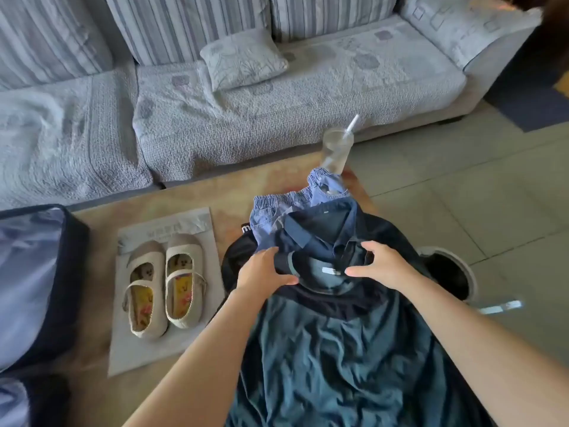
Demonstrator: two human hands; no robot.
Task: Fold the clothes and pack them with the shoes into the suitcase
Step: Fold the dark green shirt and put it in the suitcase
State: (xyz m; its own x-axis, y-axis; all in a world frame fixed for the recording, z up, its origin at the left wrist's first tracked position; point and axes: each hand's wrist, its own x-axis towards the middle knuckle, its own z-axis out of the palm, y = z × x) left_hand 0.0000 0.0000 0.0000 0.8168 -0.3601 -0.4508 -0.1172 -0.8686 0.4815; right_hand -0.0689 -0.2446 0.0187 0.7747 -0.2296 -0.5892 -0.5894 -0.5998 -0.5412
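Suitcase, dark fabric with pale lining (pixel 37 272), lies open left of cream strapped shoes (pixel 166 282); nothing visibly packed. Right of shoes: left hand (pixel 264 272) and right hand (pixel 378 266), each grip holding the neckline of the crumpled teal T-shirt (pixel 338 349) atop an unfolded pile. Folding barely begun.

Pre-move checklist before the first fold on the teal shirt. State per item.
1. Hands at the collar: left hand and right hand are at the neckline of the teal shirt. ok.
2. Grip closed on the fabric: cannot tell.
3. Shirt lying flat: it is wrinkled and draped over other clothes. not ok.
4. Fold area free of breakables: the glass with a straw stands right at the far end of the pile. not ok.
5. Suitcase open: ok.
6. Shoes out of the way: they sit paired on a paper sheet, apart from the shirt. ok.
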